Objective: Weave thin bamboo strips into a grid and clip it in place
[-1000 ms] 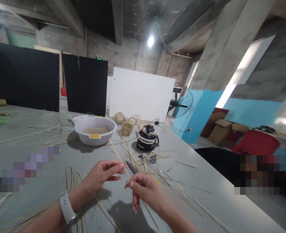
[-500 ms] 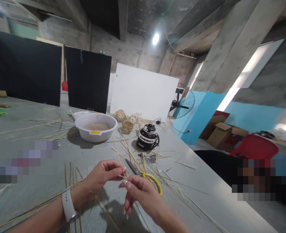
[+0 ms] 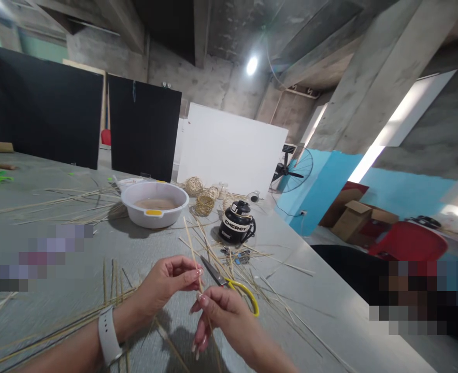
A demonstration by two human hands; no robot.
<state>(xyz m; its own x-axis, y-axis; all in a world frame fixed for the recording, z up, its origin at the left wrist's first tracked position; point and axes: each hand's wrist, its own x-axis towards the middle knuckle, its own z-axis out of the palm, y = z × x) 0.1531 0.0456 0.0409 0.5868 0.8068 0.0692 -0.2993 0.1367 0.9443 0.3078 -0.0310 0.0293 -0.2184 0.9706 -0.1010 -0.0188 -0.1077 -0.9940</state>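
Note:
Both my hands pinch one thin, pale strip that looks like split bamboo or cane point(image 3: 190, 243); it runs up and away between them and trails down below. My left hand point(image 3: 176, 280), with a white watch band on the wrist, grips it between thumb and fingertips. Just below and to the right, my right hand point(image 3: 225, 311) pinches the same strip, its lower fingers hanging loose. Right behind my hands lie scissors with yellow handles point(image 3: 242, 292), their blades pointing away to the left. Loose strips point(image 3: 287, 305) are scattered about on the grey table point(image 3: 97, 238).
A white basin point(image 3: 155, 207) with murky water stands ahead, near several woven balls and cups point(image 3: 204, 204). A black jug point(image 3: 234, 223) marked ENERGY stands beside small clips point(image 3: 242, 256). More strips lie under my left forearm. The table's edge point(image 3: 314, 248) slopes along the right.
The strip now shows more broadly, and its upper end has shifted slightly. My right hand has moved a little lower; both hands keep their pinch. The view has shifted slightly.

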